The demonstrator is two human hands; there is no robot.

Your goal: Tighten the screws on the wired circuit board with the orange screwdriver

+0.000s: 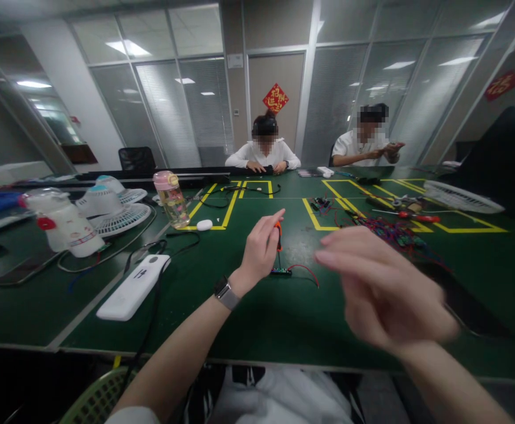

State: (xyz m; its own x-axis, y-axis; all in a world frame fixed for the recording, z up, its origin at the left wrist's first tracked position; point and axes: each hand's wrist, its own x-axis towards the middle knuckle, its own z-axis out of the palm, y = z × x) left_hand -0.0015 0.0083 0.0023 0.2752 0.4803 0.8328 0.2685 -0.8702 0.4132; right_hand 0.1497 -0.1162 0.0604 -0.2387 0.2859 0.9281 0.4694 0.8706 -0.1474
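Note:
My left hand [261, 248], with a watch on the wrist, is at a small screwdriver [279, 237] with an orange and black handle. Its fingers are straight and close together, and the handle is against them, partly covered. The screwdriver stands nearly upright, its shaft reaching down to a small circuit board [281, 271] on the green table. A red wire [307, 271] curves from the board to the right. Nearer the camera, my right hand [383, 285] is raised over the table, blurred, its fingers loosely stretched; nothing shows in it.
A bundle of red and blue wires [385, 231] lies right, beside a dark flat device [465, 300]. On the left are a white power bank [134, 288], a pink-lidded bottle [172, 200], a white bottle [65, 227] and fans [120, 219]. Two people sit opposite.

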